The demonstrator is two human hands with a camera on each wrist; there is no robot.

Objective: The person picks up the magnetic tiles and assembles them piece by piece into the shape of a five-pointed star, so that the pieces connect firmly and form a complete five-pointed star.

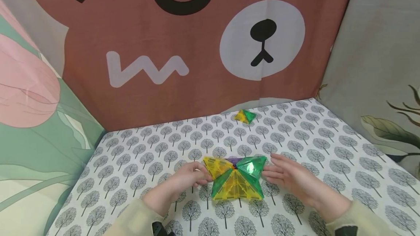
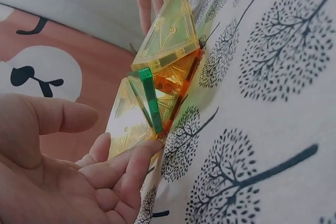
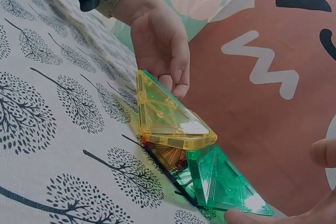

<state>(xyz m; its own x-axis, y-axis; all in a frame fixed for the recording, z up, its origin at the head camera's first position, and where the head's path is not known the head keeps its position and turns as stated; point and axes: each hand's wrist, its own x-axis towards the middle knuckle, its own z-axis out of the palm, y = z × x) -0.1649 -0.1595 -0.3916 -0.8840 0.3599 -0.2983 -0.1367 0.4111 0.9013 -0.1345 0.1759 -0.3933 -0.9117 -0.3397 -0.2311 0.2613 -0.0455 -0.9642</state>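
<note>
A build of translucent magnetic tiles, with yellow and green triangles round a middle point, sits on the tree-print cloth between both hands. Several of its tiles lean outward like petals, and orange and purple show inside and behind. My left hand is at its left side; in the left wrist view the fingertips meet the lower edge of a yellow tile, with the thumb apart. On the other side my right hand holds its fingers fairly straight, tips at the green tile.
A smaller yellow and green tile pyramid stands near the back edge of the cloth. Behind rises a brown curtain with a bear face. Printed fabric hangs at the left and right.
</note>
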